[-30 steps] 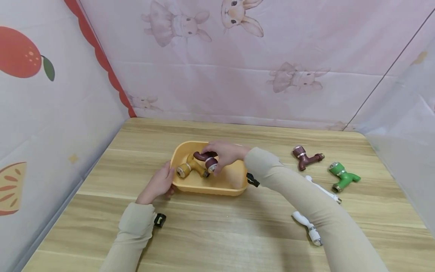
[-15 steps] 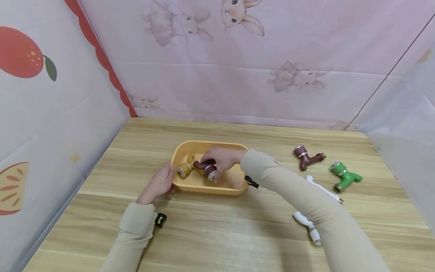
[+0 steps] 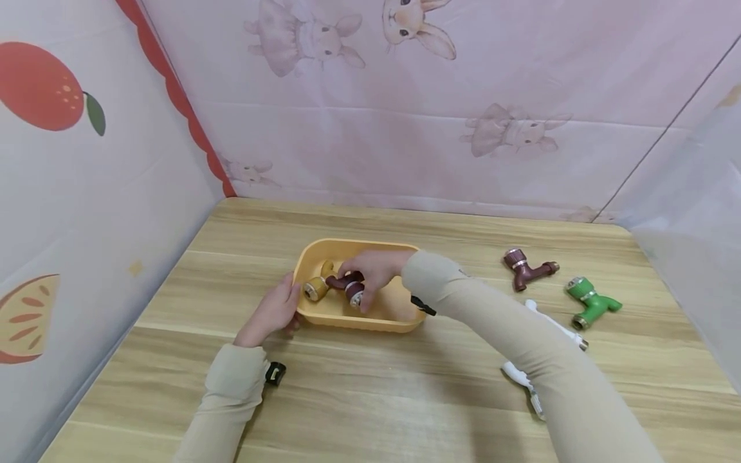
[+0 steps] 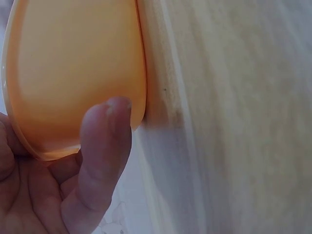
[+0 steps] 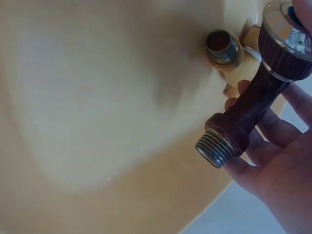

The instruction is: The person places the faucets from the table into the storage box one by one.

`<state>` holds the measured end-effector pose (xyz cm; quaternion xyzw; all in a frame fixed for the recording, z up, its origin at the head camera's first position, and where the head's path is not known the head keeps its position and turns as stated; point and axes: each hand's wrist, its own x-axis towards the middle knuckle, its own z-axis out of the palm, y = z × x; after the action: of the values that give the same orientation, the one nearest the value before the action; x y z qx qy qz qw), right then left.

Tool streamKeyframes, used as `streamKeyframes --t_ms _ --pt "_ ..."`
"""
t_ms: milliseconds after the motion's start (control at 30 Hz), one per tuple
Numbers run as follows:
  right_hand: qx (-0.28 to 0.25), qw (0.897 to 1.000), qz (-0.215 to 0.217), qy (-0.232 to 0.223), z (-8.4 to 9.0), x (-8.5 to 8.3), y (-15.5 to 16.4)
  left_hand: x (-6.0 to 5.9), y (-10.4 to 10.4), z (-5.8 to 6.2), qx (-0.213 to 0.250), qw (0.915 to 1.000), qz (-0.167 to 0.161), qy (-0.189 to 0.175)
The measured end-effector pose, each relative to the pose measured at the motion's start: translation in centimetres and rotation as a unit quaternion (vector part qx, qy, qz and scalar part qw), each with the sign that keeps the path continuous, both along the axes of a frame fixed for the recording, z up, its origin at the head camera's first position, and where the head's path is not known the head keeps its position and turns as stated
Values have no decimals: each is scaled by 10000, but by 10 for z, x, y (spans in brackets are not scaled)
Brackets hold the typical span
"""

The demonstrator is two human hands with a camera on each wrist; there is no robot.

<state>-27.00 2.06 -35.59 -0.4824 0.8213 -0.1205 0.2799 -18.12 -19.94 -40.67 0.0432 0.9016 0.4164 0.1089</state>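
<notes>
A yellow plastic tub (image 3: 399, 316) sits mid-table. My right hand (image 3: 375, 271) reaches into it and grips a dark brown faucet fitting (image 3: 345, 285), low over the tub floor. The right wrist view shows the brown fitting (image 5: 253, 109) held in my fingers (image 5: 273, 170), its threaded end pointing down-left. A yellow faucet fitting (image 3: 318, 286) lies in the tub beside it, and its threaded mouth (image 5: 222, 46) shows in the right wrist view. My left hand (image 3: 271, 312) holds the tub's left end, with the thumb (image 4: 105, 156) against the tub wall (image 4: 73, 73).
On the wooden table (image 3: 370, 399) to the right lie another brown fitting (image 3: 528, 267), a green fitting (image 3: 592, 303) and white fittings (image 3: 523, 376) partly hidden by my right sleeve. Cloth walls close the back and both sides.
My right hand has lowered the brown fitting into the tub, down and slightly left toward the yellow fitting. The left hand has stayed on the tub's end.
</notes>
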Motion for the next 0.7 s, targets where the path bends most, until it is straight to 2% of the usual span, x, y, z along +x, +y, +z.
streamKeyframes --t_ms 167,367,600,700 --pt "123 9999 26 -72 -7 2 -5 0 1 0 -32 10000 -8 29" --pt "396 9991 -92 -156 -4 6 -10 0 1 1 -27 10000 -20 32" --pt "240 9995 77 -192 -8 2 -12 1 1 3 -34 10000 51 -48" --pt "345 9992 12 -180 -10 1 -13 2 1 3 -14 10000 52 -31"
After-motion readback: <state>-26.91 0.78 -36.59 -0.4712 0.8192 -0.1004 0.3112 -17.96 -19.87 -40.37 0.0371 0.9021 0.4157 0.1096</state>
